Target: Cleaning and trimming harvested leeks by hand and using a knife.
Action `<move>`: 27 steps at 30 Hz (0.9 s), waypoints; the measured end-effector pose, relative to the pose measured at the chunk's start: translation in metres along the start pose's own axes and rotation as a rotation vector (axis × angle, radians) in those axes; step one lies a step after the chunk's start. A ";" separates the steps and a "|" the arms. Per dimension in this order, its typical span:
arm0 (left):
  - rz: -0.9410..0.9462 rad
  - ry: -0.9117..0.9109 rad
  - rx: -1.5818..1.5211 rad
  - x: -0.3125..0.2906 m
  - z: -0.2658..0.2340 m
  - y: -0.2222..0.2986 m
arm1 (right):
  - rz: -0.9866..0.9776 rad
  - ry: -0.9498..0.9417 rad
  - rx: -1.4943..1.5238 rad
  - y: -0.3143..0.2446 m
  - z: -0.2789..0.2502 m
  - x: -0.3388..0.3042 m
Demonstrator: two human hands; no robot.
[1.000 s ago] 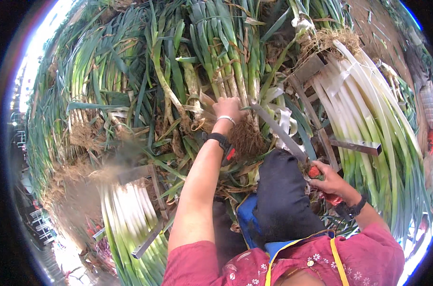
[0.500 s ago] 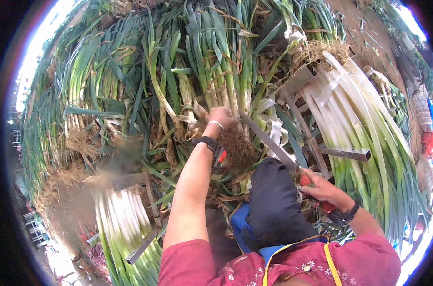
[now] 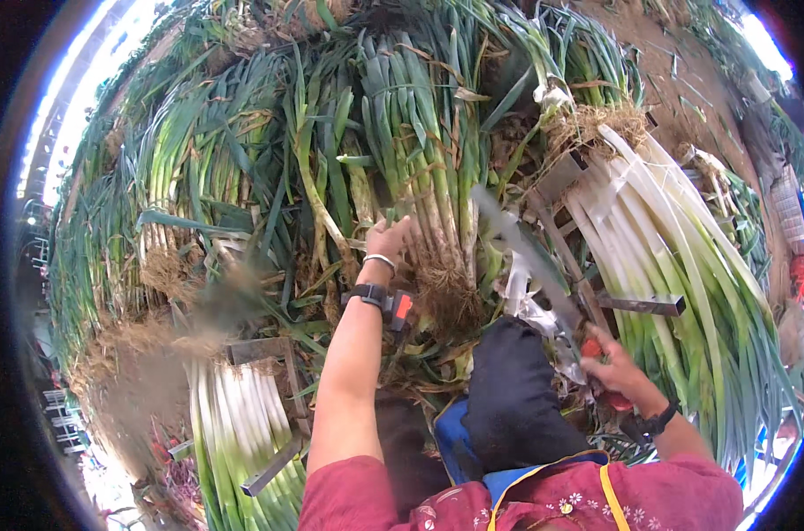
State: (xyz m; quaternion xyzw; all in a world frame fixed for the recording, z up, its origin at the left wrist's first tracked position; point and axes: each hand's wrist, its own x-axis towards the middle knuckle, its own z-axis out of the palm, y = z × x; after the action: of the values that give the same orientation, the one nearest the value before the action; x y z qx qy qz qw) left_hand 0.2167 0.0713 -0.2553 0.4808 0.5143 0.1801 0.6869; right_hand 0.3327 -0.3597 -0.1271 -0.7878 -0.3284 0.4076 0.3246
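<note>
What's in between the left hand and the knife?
Between the left hand and the knife, the head view shows mainly the brown-stained stalks of a leek bundle and, lower in the picture, its shaggy roots.

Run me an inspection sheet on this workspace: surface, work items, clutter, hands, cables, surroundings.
Surface: brown ground visible at upper right.
Job's things: leek bundle, roots attached; knife, blade blurred.
Clutter: pale strips near the blade.
Hands: left hand beside the bundle, contact unclear; right hand gripping the knife.
Cables: nothing seen.
Surroundings: white-stemmed leeks at metal frames, left and right.
</note>
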 end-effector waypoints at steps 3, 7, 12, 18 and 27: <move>0.057 0.053 -0.095 -0.001 -0.024 0.002 | 0.243 0.100 0.261 -0.050 0.001 0.046; 0.149 -0.035 -0.452 -0.037 -0.002 0.093 | -0.046 0.119 0.377 -0.073 0.019 0.156; 0.993 -0.173 -0.264 -0.123 -0.025 0.222 | -0.116 0.244 0.206 -0.085 0.019 0.313; 1.659 0.797 0.215 -0.254 -0.157 0.268 | -0.080 0.268 0.072 -0.104 0.040 0.409; 1.433 0.970 0.243 -0.177 -0.117 0.257 | -0.162 0.183 -0.124 -0.040 0.059 0.227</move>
State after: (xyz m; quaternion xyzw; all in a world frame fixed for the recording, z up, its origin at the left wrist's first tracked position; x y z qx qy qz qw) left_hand 0.1051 0.1174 0.0554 0.6288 0.3395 0.6972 0.0574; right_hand 0.3752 -0.1453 -0.2204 -0.8112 -0.3846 0.2852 0.3359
